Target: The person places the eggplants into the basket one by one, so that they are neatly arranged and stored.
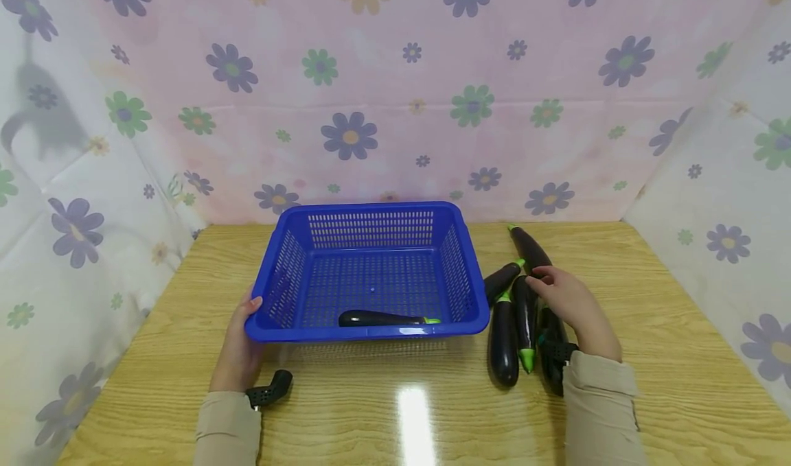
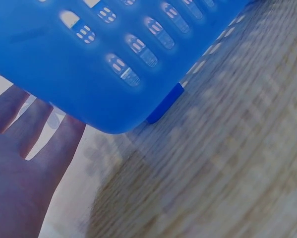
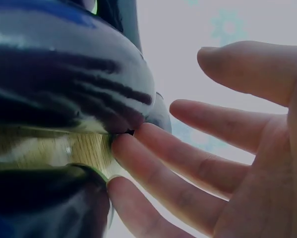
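Observation:
A blue plastic basket stands on the table with one eggplant lying along its near side. My left hand holds the basket's near left corner, thumb over the rim and fingers against the outside, as the left wrist view also shows. To the right of the basket lie several dark eggplants with green stem ends. My right hand hovers among them with nothing in its grasp. In the right wrist view its fingers are extended and spread, fingertips right by the rounded end of an eggplant.
The wooden table backs onto a flowered cloth, with more cloth on both sides. One eggplant points toward the back, beyond the others. Each wrist bears a small black camera mount.

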A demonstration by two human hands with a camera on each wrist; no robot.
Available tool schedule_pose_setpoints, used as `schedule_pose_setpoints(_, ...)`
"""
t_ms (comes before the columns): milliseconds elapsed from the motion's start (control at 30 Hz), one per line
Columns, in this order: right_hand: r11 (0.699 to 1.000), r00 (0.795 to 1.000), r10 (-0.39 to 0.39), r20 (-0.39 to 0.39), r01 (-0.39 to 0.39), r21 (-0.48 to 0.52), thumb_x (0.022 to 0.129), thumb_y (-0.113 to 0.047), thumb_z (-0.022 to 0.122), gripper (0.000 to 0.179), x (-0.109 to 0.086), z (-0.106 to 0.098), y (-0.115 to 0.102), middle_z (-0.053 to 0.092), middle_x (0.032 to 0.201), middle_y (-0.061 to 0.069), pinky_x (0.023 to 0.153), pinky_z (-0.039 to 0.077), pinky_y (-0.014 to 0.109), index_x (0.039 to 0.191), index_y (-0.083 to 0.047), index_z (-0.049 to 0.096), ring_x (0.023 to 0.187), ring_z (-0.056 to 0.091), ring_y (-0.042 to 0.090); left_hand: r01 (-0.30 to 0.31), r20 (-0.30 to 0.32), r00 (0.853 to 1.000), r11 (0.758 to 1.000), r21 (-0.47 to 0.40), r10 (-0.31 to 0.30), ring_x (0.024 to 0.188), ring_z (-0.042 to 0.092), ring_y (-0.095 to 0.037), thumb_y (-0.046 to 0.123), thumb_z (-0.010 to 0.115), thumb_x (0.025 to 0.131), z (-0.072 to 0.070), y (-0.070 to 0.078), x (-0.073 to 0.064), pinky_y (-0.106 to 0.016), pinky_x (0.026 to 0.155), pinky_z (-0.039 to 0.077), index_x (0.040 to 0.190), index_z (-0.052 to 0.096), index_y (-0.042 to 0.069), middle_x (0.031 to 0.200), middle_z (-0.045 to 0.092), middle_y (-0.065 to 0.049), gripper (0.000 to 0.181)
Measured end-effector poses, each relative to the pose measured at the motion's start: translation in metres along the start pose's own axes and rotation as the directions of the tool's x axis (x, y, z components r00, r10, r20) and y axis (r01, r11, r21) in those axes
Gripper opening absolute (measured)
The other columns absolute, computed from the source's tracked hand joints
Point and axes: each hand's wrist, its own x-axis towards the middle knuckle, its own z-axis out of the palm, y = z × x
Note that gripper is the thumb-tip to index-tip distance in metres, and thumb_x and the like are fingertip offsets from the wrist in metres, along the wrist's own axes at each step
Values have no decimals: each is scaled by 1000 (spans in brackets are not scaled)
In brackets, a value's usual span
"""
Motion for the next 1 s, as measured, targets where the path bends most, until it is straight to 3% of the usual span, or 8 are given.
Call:
schedule_pose_setpoints(300,997,999,46,-6,-46,-56,89,-45,44,65,4,8,-3,52,112,29,72,42,46,126,8,39,90,55,36,-1,5,1000,1000,-2,1,118,35,-25,39,35,91,-2,0,1,-35,91,30,141,18,30,140,26,-6,54)
schedule_pose_setpoints(600,993,999,37,-37,-41,-110,87,-43,49,63,4,13,-8,52,115,27,76,40,50,126,7,42,98,51,41,3,12,1000,1000,10,-3,119,34,-26,40,34,91,0,0,0,-35,91,30,141,18,31,141,26,-7,54)
schedule_pose_setpoints(1000,984,997,79,21,-75,-164,84,-48,51,75,5,19,-15,40,127,30,82,35,56,133,6,33,110,40,48,6,-1,1000,1000,6,-6,120,32,-25,40,34,90,1,1,0,-35,94,26,142,17,31,141,25,-7,55)
